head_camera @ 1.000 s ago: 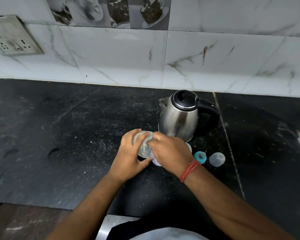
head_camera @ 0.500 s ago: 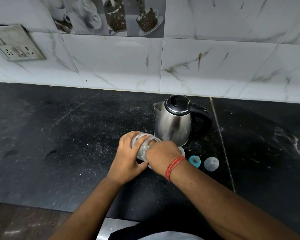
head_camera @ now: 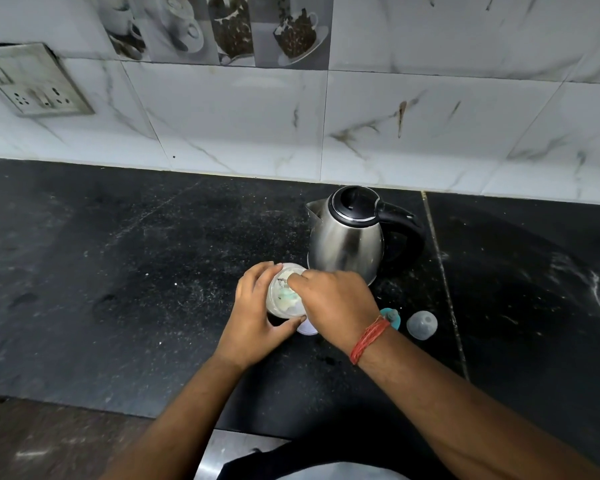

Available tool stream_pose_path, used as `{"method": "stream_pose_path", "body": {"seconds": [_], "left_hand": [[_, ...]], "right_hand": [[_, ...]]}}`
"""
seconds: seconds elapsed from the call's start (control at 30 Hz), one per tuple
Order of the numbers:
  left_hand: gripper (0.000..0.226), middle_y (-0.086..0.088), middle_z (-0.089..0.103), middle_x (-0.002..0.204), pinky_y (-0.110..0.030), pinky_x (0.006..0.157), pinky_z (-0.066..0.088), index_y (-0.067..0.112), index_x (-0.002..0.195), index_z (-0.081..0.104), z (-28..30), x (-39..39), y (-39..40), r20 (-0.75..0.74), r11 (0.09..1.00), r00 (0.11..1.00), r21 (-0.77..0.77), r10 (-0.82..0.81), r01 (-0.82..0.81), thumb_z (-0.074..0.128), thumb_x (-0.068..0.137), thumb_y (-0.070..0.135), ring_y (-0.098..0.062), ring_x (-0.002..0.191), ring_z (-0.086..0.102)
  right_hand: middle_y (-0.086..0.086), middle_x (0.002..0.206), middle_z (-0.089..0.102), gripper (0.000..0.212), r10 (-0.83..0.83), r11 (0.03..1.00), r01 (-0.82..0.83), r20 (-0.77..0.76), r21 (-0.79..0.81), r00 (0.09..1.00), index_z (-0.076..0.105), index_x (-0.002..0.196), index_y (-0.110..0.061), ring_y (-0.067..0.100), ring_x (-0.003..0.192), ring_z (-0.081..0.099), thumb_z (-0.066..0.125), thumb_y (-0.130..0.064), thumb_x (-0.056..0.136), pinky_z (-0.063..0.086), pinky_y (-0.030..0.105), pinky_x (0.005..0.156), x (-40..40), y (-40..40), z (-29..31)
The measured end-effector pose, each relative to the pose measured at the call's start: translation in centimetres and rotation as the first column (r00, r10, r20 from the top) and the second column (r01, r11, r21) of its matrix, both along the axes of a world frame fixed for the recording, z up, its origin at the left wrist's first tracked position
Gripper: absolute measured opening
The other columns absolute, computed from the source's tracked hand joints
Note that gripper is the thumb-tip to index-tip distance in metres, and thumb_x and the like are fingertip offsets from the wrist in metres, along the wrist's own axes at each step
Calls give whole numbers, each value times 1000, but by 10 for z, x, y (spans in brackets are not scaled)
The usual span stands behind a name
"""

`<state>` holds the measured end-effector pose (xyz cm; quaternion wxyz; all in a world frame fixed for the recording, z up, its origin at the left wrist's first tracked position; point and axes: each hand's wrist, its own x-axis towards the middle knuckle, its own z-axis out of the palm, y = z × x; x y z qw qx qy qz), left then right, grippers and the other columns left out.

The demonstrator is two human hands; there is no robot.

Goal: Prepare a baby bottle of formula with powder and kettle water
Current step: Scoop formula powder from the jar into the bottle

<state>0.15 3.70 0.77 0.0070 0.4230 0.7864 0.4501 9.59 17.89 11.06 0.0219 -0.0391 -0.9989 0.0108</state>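
The dark bench (head_camera: 118,289) is carrying a steel kettle (head_camera: 347,244); a teal nipple ring (head_camera: 392,317) and clear cap (head_camera: 422,325) are lying just right of the kettle's base

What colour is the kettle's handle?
Black. The kettle has a shiny steel body, and its handle shows clearly in the head view.

Clear bottle (head_camera: 284,295) tilted just before the closed steel kettle (head_camera: 347,237).

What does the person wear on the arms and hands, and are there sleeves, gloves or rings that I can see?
Both forearms are bare up to the frame's lower edge: no sleeves and no gloves. The right hand has a band of red thread wound several times round its wrist. The left hand and its wrist carry nothing. No ring shows on any visible finger.
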Motion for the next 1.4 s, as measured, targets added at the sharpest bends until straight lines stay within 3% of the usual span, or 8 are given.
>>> {"method": "stream_pose_path", "body": {"seconds": [0.23, 0.57, 0.73, 0.87, 1.0, 1.23, 1.4], "left_hand": [[88, -1, 39, 150, -19, 118, 26, 24, 148, 38, 1, 1, 2, -20, 1000, 1000, -18, -13, 13, 78, 75, 52, -17, 140, 38], [84, 1, 35, 151, -23, 115, 27, 25, 148, 39, 4, -2, 3, -58, 1000, 998, -21, -1, 0, 76, 76, 49, -18, 141, 35], [85, -3, 35, 152, -19, 116, 23, 23, 148, 39, 4, -1, 3, -66, 999, 997, -46, -28, 25, 77, 77, 48, -21, 142, 34], [85, -3, 39, 150, -12, 117, 20, 24, 147, 39, 0, -3, 0, -25, 999, 1000, -40, -5, 4, 76, 76, 54, -19, 140, 36], [89, -1, 39, 150, -11, 116, 22, 26, 148, 38, -3, -8, -4, 20, 1000, 1000, -28, 14, -14, 80, 74, 51, -18, 139, 38], [91, 11, 38, 144, -17, 115, 31, 23, 148, 40, -4, -14, -8, 133, 999, 990, -33, 47, -43, 90, 74, 39, -2, 140, 36], [89, 15, 41, 139, -8, 107, 33, 28, 145, 41, -7, -13, -16, 224, 997, 972, -31, 73, -68, 92, 73, 36, 4, 135, 41]], "right_hand": [[2, 83, 72, 27, -17, 998, 19, -39, 57, 999, 68, 103, -23, 28, 75, 70, 77, -25, 77, 31, 32, 56, -1, 0, -1], [4, 102, 72, 26, -55, 998, 53, 106, 30, 993, 66, 116, -22, 29, 95, 69, 66, -24, 90, 36, 33, 65, -6, -9, 8], [3, 101, 72, 20, -113, 981, 127, 103, -148, 988, 71, 110, -28, 27, 96, 68, 63, -22, 92, 39, 30, 68, -10, -14, 6], [-3, 93, 76, 14, -226, 841, 268, 143, -471, 963, 75, 95, -29, 20, 91, 69, 65, -21, 90, 55, 32, 78, -14, -2, 2], [-13, 68, 66, 16, -342, 648, 338, 136, -682, 930, 74, 77, -27, 5, 72, 64, 71, -13, 85, 53, 25, 72, -15, 8, -3], [-5, 63, 70, 14, -469, 411, 328, 111, -851, 876, 75, 80, -17, -4, 46, 55, 68, -7, 86, 36, 8, 46, -11, 9, -11], [0, 73, 74, 11, -515, 329, 353, 147, -876, 844, 74, 83, -16, 1, 37, 49, 68, -10, 89, 39, 18, 39, -11, 10, -11]]}}
